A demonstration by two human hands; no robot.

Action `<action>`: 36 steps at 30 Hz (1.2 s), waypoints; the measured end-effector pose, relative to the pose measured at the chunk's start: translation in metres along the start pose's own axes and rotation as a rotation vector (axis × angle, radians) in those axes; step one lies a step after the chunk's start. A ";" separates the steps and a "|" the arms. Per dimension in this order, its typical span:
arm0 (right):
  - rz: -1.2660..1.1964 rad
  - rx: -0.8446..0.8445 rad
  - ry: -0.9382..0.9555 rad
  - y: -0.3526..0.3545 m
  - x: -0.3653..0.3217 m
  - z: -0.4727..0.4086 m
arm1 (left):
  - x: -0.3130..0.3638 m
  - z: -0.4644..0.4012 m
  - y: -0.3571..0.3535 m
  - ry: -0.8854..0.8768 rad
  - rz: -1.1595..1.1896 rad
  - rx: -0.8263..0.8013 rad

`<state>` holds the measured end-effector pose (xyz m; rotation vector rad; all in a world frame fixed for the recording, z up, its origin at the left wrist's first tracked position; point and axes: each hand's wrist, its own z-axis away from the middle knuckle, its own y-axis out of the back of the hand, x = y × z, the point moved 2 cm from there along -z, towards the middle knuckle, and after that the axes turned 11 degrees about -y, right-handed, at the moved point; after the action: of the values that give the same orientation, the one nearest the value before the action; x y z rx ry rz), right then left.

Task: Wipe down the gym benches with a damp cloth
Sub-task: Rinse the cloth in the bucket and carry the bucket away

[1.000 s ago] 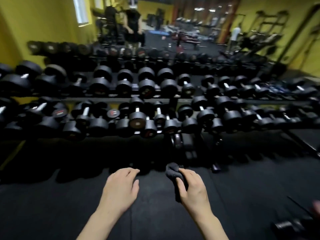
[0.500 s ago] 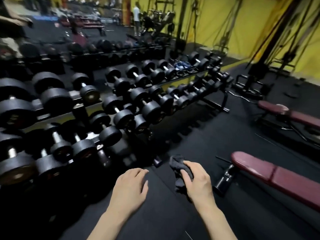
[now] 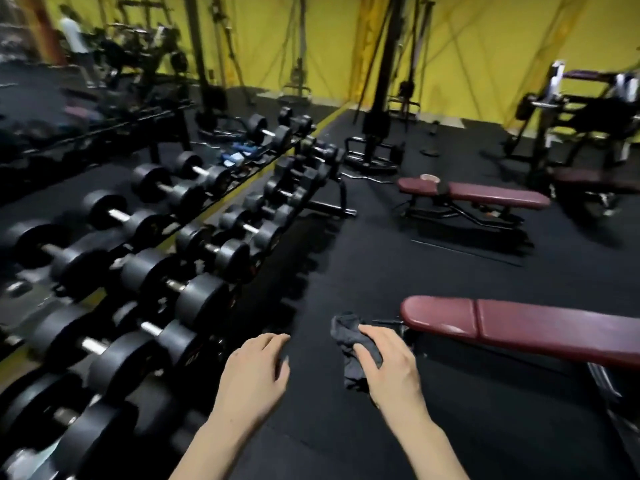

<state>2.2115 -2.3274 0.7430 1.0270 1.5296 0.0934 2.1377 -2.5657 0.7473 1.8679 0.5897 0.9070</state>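
Note:
My right hand grips a crumpled dark grey cloth in the air, low in the middle of the view. Just to its right lies a maroon padded bench, its rounded end close to the cloth but apart from it. A second maroon bench stands farther back on a black frame, with a small round thing on its near end. A third maroon pad shows at the far right. My left hand hovers beside the right one, fingers relaxed, holding nothing.
A long two-tier rack of black dumbbells runs along the left. A cable machine and other frames stand against the yellow wall. A person is far back on the left. Black rubber floor lies between rack and benches.
The view has swung right, from facing the dumbbell rack to the maroon benches. Both hands keep the same pose, the right one still gripping the cloth.

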 end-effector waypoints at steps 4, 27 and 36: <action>0.035 0.117 -0.117 0.006 0.026 -0.053 | -0.007 -0.088 -0.026 -0.161 0.048 -0.052; 0.089 0.178 -0.061 -0.062 0.177 -0.625 | -0.077 -0.648 -0.166 -0.244 -0.118 -0.071; 0.094 0.210 -0.153 -0.106 0.246 -0.845 | -0.123 -0.906 -0.252 -0.275 -0.108 -0.089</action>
<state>1.4799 -1.8269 0.7191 1.2443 1.3720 -0.0801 1.3406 -2.0526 0.7328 1.8215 0.4678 0.5837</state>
